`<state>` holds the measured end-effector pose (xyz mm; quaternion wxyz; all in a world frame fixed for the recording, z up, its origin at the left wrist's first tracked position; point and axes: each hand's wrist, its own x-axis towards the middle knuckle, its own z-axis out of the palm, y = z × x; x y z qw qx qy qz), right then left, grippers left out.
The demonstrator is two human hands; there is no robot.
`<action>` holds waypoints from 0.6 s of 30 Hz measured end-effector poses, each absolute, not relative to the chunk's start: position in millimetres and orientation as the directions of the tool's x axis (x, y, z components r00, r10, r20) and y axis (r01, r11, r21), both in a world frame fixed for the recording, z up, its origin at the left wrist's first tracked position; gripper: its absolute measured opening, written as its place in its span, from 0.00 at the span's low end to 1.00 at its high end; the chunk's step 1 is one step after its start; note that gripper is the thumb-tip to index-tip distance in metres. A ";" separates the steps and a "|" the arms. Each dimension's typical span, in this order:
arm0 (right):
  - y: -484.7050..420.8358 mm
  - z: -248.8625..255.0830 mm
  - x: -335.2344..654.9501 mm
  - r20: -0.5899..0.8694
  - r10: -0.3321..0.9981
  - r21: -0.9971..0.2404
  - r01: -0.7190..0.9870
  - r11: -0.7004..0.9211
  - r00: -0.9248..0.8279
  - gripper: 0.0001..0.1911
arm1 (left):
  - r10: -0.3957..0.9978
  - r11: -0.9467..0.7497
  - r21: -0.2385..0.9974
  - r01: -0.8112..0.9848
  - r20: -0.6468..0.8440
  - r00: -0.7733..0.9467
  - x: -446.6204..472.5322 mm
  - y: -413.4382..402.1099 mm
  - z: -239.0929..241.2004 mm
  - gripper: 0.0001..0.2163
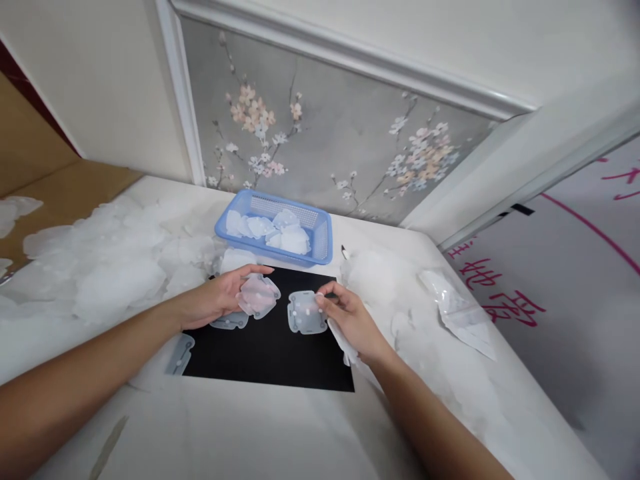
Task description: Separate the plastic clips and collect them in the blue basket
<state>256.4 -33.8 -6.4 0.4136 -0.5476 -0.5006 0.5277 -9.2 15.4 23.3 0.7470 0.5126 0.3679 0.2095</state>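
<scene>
My left hand (220, 295) holds a translucent plastic piece (259, 296) with notched edges, tilted above the black sheet (270, 353). Its index finger stretches past the piece's upper edge, and the other fingers are partly hidden behind it. Between thumb and fingertips, my right hand (353, 319) pinches a similar squarish frosted piece (306, 313) by its right side. Small pale dots and slots mark both pieces. Another translucent piece (231, 322) lies on the black sheet below my left hand, and one more (180, 353) overlaps the sheet's left edge. Further pieces (345, 343) show under my right wrist.
A blue plastic basket (325, 243) with several frosted pieces stands by the wall. Large heaps of pieces (105, 260) cover the left side, with more (373, 277) on the right. A clear plastic bag (463, 317) and a dark-tipped pen (345, 252) lie at right. Brown cardboard (65, 190) is at left.
</scene>
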 end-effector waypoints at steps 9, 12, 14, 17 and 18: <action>-27.1 -6.8 258.8 -0.315 0.944 -0.944 -0.073 -0.323 -0.098 0.19 | 0.687 0.331 0.937 0.114 -0.322 0.651 -7.5 18.0 14.6 0.25; -25.6 -6.3 259.0 -0.335 0.937 -0.932 -0.112 -0.345 -0.100 0.18 | 0.796 0.177 0.967 0.182 -0.249 0.552 -2.1 16.1 16.4 0.14; -25.6 -5.8 259.0 -0.339 0.935 -0.929 -0.121 -0.350 -0.104 0.18 | 0.860 0.036 0.972 0.234 -0.149 0.487 2.1 13.0 19.8 0.14; -26.8 -5.2 258.4 -0.327 0.939 -0.932 -0.127 -0.339 -0.108 0.18 | 0.913 0.019 0.969 0.247 -0.118 0.391 7.6 7.1 21.7 0.17; -27.5 -5.0 257.9 -0.321 0.940 -0.934 -0.126 -0.334 -0.111 0.17 | 0.914 0.094 0.971 0.219 -0.172 0.369 9.0 5.4 20.5 0.18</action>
